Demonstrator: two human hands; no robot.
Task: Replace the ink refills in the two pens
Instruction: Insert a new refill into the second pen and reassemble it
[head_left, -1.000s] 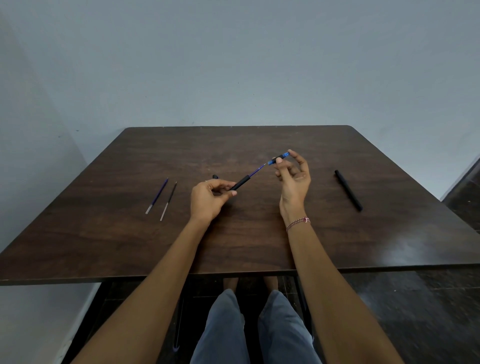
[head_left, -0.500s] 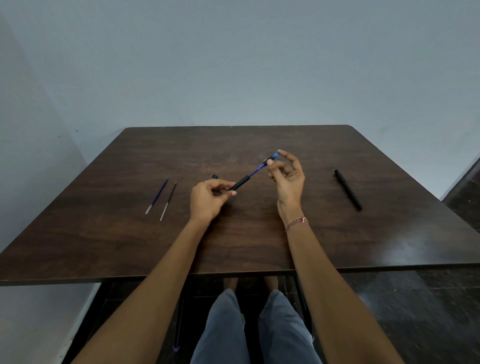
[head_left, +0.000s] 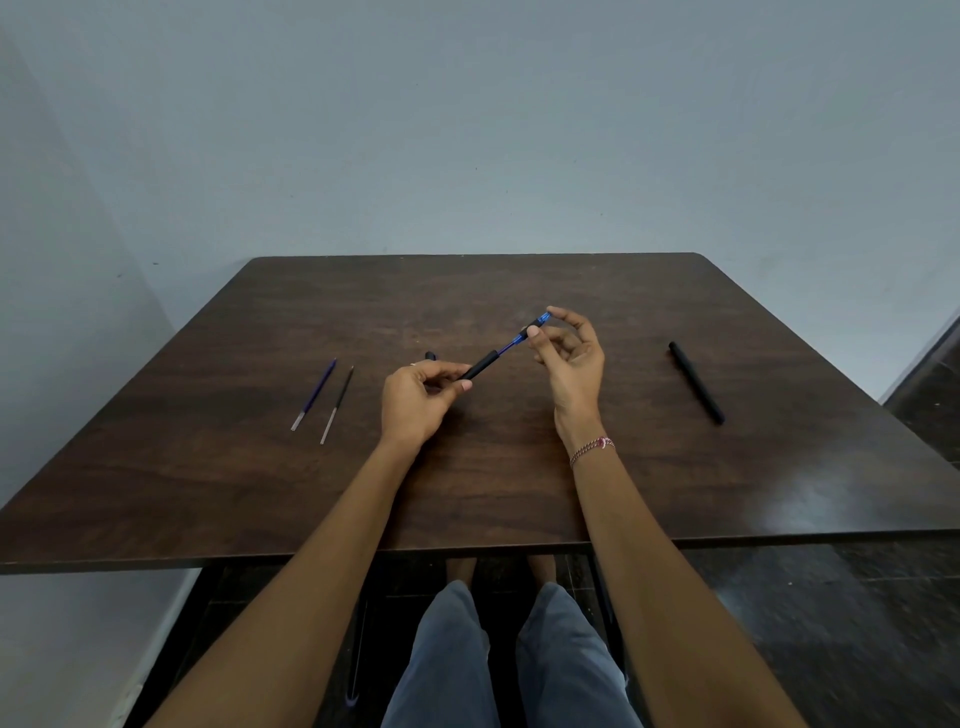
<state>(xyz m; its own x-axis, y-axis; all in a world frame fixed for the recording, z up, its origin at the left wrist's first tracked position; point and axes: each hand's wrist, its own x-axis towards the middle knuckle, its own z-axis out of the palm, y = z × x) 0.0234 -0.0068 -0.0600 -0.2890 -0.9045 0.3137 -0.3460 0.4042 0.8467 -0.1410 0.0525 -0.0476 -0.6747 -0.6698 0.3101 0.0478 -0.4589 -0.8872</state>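
Both hands are on the first pen, a slim ballpoint pen (head_left: 501, 352) with a black grip sleeve and a clear blue section, held slanting above the dark brown wooden tabletop (head_left: 208, 493). The left hand (head_left: 421, 402) has its fingers and thumb curled round the black grip end. The right hand (head_left: 571, 364) pinches the clear blue end between thumb and fingertips, its other fingers loosely bent. The two parts meet along one line, with a thin blue core showing at the join. The joint is too small to tell whether it is being screwed apart or together.

To the left, well apart from the hands, two loose refills lie side by side on the tabletop: a thin blue ink refill (head_left: 315, 393) and a thin dark ink refill (head_left: 337, 402). A small black piece (head_left: 430, 356), possibly a cap, sits just behind the left hand. On the right lies the second pen, an all-black stick pen (head_left: 696, 382), fully assembled and with no hand near it.

The task looks to be in its early part. With both loose refills on the tabletop, neither pen appears to have its new one seated. What is left is finishing the swap in the held pen, closing it, and then doing the whole job on the black pen.
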